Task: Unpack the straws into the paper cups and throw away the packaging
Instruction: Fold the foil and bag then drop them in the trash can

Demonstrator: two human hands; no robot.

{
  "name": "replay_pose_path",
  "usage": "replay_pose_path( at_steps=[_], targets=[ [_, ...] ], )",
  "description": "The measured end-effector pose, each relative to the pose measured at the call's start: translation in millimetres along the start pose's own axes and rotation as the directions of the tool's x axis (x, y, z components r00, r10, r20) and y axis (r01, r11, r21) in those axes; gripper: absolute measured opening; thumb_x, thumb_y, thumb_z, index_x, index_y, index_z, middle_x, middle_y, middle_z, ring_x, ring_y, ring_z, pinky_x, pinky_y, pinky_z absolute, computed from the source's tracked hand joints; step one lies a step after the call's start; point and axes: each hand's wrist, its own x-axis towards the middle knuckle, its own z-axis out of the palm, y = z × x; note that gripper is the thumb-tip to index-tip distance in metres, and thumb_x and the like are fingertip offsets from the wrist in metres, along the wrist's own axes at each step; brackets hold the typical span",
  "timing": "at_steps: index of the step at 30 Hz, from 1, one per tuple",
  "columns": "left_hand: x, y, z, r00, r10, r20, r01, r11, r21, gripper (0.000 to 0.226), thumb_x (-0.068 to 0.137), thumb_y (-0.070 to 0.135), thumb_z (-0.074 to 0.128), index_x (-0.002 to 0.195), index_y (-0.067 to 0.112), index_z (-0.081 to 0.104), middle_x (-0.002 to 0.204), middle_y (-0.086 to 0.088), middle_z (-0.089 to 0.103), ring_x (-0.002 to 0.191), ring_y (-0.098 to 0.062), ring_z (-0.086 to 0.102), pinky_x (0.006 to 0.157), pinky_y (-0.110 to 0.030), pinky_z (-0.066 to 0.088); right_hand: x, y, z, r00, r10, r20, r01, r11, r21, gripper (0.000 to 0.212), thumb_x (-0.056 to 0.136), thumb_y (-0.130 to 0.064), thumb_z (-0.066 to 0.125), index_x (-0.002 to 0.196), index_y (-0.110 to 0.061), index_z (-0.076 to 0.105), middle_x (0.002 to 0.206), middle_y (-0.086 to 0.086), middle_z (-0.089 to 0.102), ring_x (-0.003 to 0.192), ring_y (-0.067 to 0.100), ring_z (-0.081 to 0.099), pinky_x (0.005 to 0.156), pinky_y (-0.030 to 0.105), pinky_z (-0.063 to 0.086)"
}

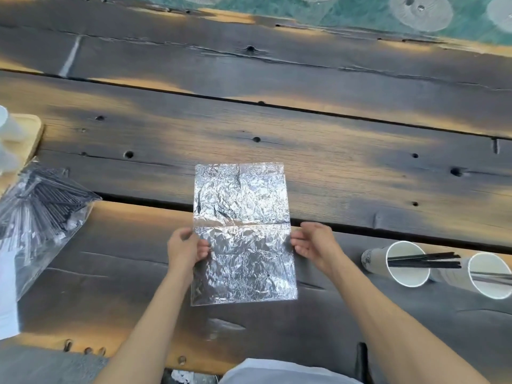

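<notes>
An empty, crinkled clear plastic bag (pixel 243 234) lies flat on the dark wooden table (pixel 277 128), straight ahead of me. My left hand (pixel 186 249) pinches its left edge near the middle. My right hand (pixel 314 243) holds the right edge at the same height. At the right, two white paper cups lie on their sides, openings toward me: the nearer-left cup (pixel 406 263) has several black straws (pixel 424 260) sticking out, and the right cup (pixel 489 274) also holds straws. At the left, another clear bag (pixel 41 214) is full of black straws.
A pale wooden tray (pixel 27 139) with white cups on it sits at the far left edge. White paper (pixel 8 295) lies below the full bag. Gaps run between the table's planks. A green patterned floor (pixel 360 9) shows beyond the far edge.
</notes>
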Motion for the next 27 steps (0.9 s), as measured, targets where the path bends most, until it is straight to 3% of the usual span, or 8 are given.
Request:
replay_pose_path(
  at_steps=[3,7,10,13,17,21,24,27],
  targets=[
    [24.3,24.3,3.7,0.995,-0.05,0.089,0.045,0.998,0.049,0.029,0.096,0.004,0.056,0.124,0.007,0.051,0.077,-0.015,0.068,0.053,-0.016,0.056,0.047,-0.022,0.05,13.7,-19.1,13.5,0.995,0.091,0.036,-0.093,0.993,0.072,0.022,0.102,-0.005,0.04,0.121,0.005,0.046,0.091,0.024,0.07,0.06,0.024,0.066,0.046,0.026,0.054],
    [45.6,45.7,10.3,0.986,-0.098,0.138,0.087,0.993,0.084,0.025,0.097,0.007,0.056,0.12,0.013,0.048,0.072,-0.017,0.071,0.044,-0.015,0.055,0.041,-0.023,0.046,25.0,-30.4,29.8,0.979,0.189,0.074,-0.193,0.98,0.055,0.023,0.103,-0.009,0.039,0.117,0.007,0.048,0.088,0.025,0.067,0.048,0.021,0.065,0.041,0.021,0.052],
    [57.0,51.0,9.1,0.974,-0.137,0.178,0.108,0.981,0.16,0.018,0.098,0.008,0.054,0.115,0.009,0.05,0.076,-0.017,0.072,0.046,-0.016,0.057,0.044,-0.024,0.046,28.6,-31.8,36.0,0.97,0.233,0.077,-0.235,0.971,0.03,0.016,0.103,-0.009,0.037,0.106,0.004,0.048,0.087,0.026,0.065,0.057,0.023,0.062,0.044,0.021,0.051],
    [63.7,50.1,7.9,0.972,-0.148,0.181,0.112,0.975,0.194,0.014,0.099,0.011,0.053,0.11,0.004,0.056,0.084,-0.018,0.073,0.051,-0.016,0.057,0.044,-0.022,0.047,32.3,-28.0,36.4,0.956,0.269,0.114,-0.281,0.953,0.109,0.018,0.102,-0.008,0.037,0.116,0.0,0.044,0.096,0.028,0.064,0.064,0.025,0.061,0.045,0.021,0.052],
    [65.8,50.4,5.2,0.965,-0.166,0.203,0.145,0.983,0.112,0.012,0.098,0.012,0.056,0.105,0.003,0.06,0.087,-0.018,0.072,0.058,-0.017,0.064,0.047,-0.02,0.052,34.5,-25.0,33.7,0.967,0.23,0.111,-0.236,0.971,0.042,0.02,0.101,-0.004,0.04,0.109,0.009,0.053,0.084,0.023,0.07,0.056,0.022,0.065,0.046,0.022,0.055],
    [63.9,48.2,-3.7,0.945,-0.167,0.28,0.158,0.986,0.055,0.017,0.096,0.007,0.056,0.106,-0.004,0.063,0.085,-0.017,0.073,0.066,-0.019,0.068,0.049,-0.018,0.055,35.3,-24.4,26.9,0.984,0.156,0.082,-0.158,0.987,0.022,0.016,0.099,-0.006,0.047,0.099,0.005,0.059,0.077,0.02,0.073,0.049,0.018,0.066,0.042,0.021,0.053],
    [61.2,44.7,-7.6,0.938,-0.171,0.302,0.166,0.985,0.044,0.024,0.098,0.012,0.054,0.104,-0.007,0.065,0.088,-0.019,0.075,0.07,-0.021,0.07,0.052,-0.02,0.057,33.2,-24.6,18.1,0.984,0.148,0.097,-0.151,0.988,0.022,0.024,0.101,-0.015,0.048,0.1,0.004,0.061,0.086,0.021,0.075,0.066,0.023,0.071,0.056,0.026,0.06],
    [57.4,39.8,-7.9,0.941,-0.189,0.281,0.192,0.981,0.018,0.036,0.101,0.026,0.049,0.087,-0.003,0.065,0.094,-0.021,0.074,0.078,-0.026,0.071,0.052,-0.024,0.056,27.8,-25.1,13.8,0.993,0.085,0.079,-0.082,0.996,-0.044,0.035,0.103,-0.029,0.044,0.089,-0.004,0.064,0.101,0.017,0.075,0.09,0.025,0.071,0.089,0.038,0.056]
  ],
)
